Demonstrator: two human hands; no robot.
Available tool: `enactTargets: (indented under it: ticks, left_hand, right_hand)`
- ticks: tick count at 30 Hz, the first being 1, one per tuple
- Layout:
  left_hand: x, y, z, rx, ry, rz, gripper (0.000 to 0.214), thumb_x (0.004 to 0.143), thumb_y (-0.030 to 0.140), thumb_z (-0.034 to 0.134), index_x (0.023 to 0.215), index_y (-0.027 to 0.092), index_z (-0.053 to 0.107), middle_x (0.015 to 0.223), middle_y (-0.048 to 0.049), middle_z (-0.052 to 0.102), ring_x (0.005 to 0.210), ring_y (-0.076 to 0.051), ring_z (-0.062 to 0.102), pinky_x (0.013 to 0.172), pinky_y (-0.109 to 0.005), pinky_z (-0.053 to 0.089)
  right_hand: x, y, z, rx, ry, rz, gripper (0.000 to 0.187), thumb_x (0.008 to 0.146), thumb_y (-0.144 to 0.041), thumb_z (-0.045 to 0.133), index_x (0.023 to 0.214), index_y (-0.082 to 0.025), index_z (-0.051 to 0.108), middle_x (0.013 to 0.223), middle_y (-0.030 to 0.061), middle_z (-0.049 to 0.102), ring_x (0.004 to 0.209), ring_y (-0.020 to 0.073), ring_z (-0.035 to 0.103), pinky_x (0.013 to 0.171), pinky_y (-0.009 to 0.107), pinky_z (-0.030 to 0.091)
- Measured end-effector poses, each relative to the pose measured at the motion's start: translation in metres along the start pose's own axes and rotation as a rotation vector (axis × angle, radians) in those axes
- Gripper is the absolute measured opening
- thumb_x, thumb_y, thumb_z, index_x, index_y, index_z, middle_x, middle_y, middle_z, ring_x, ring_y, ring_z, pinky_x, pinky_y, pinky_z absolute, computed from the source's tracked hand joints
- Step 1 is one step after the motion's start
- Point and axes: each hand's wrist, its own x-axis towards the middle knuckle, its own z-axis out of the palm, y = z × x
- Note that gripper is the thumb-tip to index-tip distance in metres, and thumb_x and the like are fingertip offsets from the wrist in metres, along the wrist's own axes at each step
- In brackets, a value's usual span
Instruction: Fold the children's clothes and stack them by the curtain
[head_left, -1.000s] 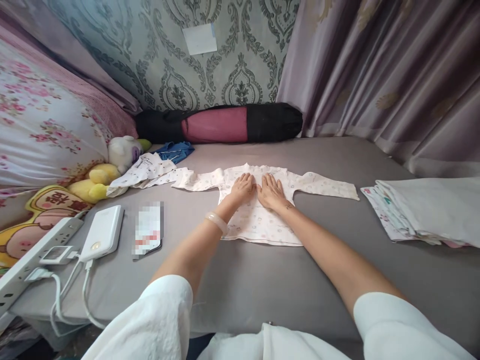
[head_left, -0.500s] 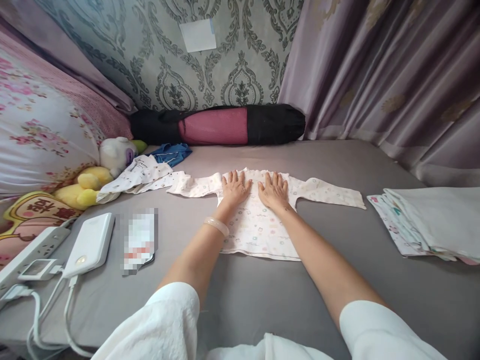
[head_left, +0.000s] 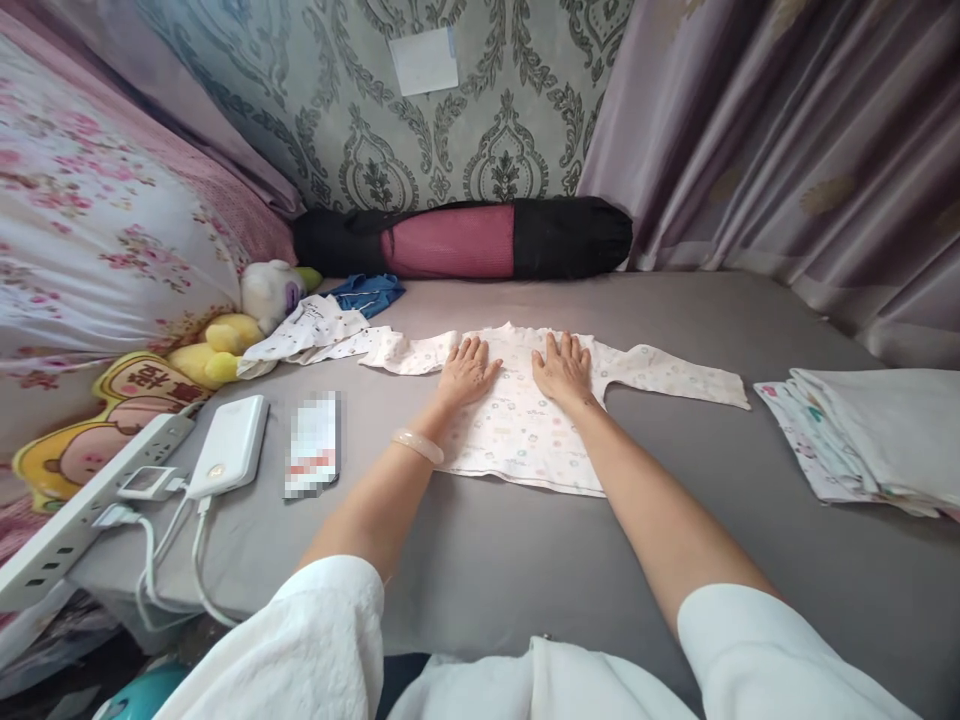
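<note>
Left hand point(head_left: 466, 375): fingers apart, flat on upper left of shirt point(head_left: 519, 430).
Right hand point(head_left: 564, 373): fingers apart, flat on upper right of shirt.
Shirt: spread on grey sheet point(head_left: 510, 570), directly beneath both hands.

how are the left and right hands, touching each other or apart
Apart: the head view shows a strip of the printed shirt between the left hand and the right hand.

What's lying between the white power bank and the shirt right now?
In the head view, a flat, pixelated item I can't identify lies on the grey sheet, then comes the left forearm, before the shirt.
</note>
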Motion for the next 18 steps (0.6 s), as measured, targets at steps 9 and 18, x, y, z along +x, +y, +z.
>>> enactTargets:
  ticks: [9,18]
  left_hand:
    - [-0.053,-0.018,-0.011,0.054,-0.012,0.141,0.055,0.103,0.038,0.025,0.15,0.01,0.035,0.161,-0.0169,0.028,0.151,-0.027,0.019,0.123,-0.049,0.012]
    - [-0.115,0.002,-0.04,-0.405,-0.15,0.569,0.034,0.099,0.037,0.046,0.122,0.018,0.062,0.136,-0.0153,0.057,0.126,-0.023,0.054,0.106,-0.035,0.042]
  right_hand:
    - [-0.039,0.001,-0.009,-0.037,-0.103,-0.15,0.067,0.101,-0.052,0.02,0.157,-0.015,0.023,0.165,0.0178,0.008,0.151,0.0318,0.008,0.119,0.057,0.009]
    - [-0.121,0.004,-0.034,0.023,-0.31,-0.403,0.066,0.101,-0.054,0.024,0.158,-0.021,0.022,0.166,0.0144,0.008,0.152,0.0318,0.001,0.118,0.062,0.002]
